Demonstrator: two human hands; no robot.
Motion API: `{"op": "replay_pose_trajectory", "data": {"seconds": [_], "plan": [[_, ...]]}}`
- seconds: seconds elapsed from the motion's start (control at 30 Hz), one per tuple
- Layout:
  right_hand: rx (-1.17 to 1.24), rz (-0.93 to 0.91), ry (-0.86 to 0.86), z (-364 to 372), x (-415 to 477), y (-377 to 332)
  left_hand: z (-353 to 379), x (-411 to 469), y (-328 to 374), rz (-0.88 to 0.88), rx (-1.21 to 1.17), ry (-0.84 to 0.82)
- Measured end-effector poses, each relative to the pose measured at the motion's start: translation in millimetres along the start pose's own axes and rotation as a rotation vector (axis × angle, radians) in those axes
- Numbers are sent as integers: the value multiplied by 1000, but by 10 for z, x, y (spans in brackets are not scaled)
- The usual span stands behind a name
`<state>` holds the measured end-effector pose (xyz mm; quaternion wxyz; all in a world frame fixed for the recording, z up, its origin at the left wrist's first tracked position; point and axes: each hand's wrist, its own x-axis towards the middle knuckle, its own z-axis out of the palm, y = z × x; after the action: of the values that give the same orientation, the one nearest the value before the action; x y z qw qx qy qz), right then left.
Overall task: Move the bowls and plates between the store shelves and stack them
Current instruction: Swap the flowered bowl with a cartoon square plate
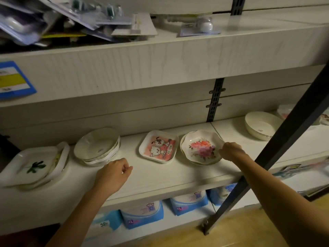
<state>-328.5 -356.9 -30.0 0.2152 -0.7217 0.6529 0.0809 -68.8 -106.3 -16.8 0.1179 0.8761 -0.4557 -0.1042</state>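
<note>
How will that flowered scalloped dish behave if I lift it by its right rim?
The flowered dish looks stiff, so it should lift flat, not flex. It sits nested on similar dishes, so the one below may cling or shift. Its glossy, wavy rim under the right hand probably offers a slippery grip.

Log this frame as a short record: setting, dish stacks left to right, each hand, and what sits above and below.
setting: store shelf holding dishes
far left: square plates with green leaf print, stacked
next: plain round bowls, stacked
centre: square cartoon plates
right of centre: scalloped flower bowls, stacked
far right: white round bowl
left hand: over bare shelf, fingers curled, holding nothing
right hand: pinching the flower bowl's right rim
above: packaged goods
below: blue XL packs
</note>
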Motion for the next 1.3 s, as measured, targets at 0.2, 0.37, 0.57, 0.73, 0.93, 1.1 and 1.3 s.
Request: {"op": "replay_pose_trajectory", "data": {"seconds": [0.2, 0.37, 0.57, 0.73, 0.93, 1.1, 1.3], "plan": [[27, -63, 43, -63, -45, -17, 30, 61, -28, -27, -17, -22], [91, -135, 56, -121, -235, 74, 139, 288, 39, -32, -24, -39], [120, -177, 89, -131, -558, 162, 298, 674, 174, -70, -27, -46], [214, -149, 110, -50, -788, 236, 402, 987, 276, -126, 43, -130], [298, -135, 133, -10, -962, 343, 484, 1181, 207, -126, 196, -197], [286, -143, 155, 15, -1011, 363, 441, 1214, 163, -120, 181, -246], [266, -132, 153, 43, -1027, 349, 428, 1223, 93, -84, 29, -315]]}}
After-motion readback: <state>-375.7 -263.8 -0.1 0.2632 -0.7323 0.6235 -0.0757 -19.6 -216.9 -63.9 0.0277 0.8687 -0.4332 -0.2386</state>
